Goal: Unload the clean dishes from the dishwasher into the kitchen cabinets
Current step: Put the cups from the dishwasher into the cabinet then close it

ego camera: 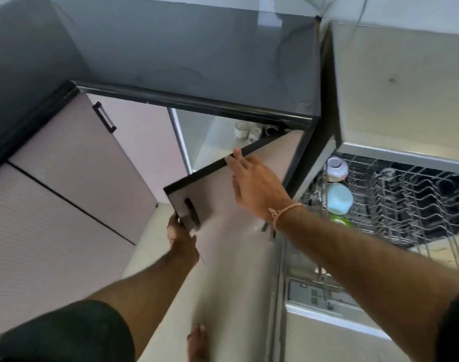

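Left hand (180, 233), right hand (254, 186) on cabinet door (212, 184), half-hiding cups (246, 131).

Pale cabinet door (215, 189) ajar; bowls (338, 198) in dishwasher rack (406, 199)

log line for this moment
left hand grips beige black-edged cabinet door | right hand flat on door edge | pale blue bowl in wire dishwasher rack

Cabinet door (210, 194) stands half open, slanting across the opening; the gap beside it leads to bare shelf (212, 148), cups (245, 131) crowding the back right corner.
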Tool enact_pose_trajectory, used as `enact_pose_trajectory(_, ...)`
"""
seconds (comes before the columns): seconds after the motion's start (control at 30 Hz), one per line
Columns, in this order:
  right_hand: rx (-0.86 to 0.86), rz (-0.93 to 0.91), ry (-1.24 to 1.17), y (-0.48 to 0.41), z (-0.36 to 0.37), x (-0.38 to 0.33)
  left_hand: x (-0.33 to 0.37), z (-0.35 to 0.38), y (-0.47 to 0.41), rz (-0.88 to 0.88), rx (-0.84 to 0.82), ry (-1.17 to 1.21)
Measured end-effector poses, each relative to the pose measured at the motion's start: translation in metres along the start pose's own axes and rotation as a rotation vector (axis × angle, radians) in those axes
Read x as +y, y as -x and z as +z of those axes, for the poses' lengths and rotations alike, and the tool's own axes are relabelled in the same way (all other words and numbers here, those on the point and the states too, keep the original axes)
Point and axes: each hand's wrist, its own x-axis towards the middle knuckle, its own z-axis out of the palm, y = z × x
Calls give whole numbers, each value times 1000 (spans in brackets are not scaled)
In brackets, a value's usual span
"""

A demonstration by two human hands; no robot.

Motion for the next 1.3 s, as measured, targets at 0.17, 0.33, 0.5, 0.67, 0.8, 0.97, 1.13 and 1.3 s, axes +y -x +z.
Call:
enact_pose_trajectory(0.17, 60, 8, 119, -50, 14, -13, 62, 31, -42, -8, -29, -73)
enact_pose_trajectory(0.33, 188, 87, 211, -89, 33, -9, 94, 62, -77, -60, 48, -48)
enact_pose_trajectory(0.5, 196, 66, 269, -119, 46, -1, 122, 86, -122, -66, 3, -26)
enact_pose_trajectory(0.67, 117, 13, 340, -135, 53, 9, 142, 109, -148, -58, -51, -94)
enact_pose_trajectory(0.8, 79, 2, 359, -142, 60, 11, 151, 122, -170, -110, -33, -71)
enact_pose_trajectory(0.97, -8, 5, 350, -145, 69, 9, 160, 134, -171, -116, -38, -34)
enact_pose_trajectory(1.13, -112, 17, 374, -151, 68, 8, 159, 141, -176, -111, -97, 106)
enact_pose_trajectory(1.3, -179, 23, 351, -151, 59, 4, 163, 140, -161, -100, -20, 86)
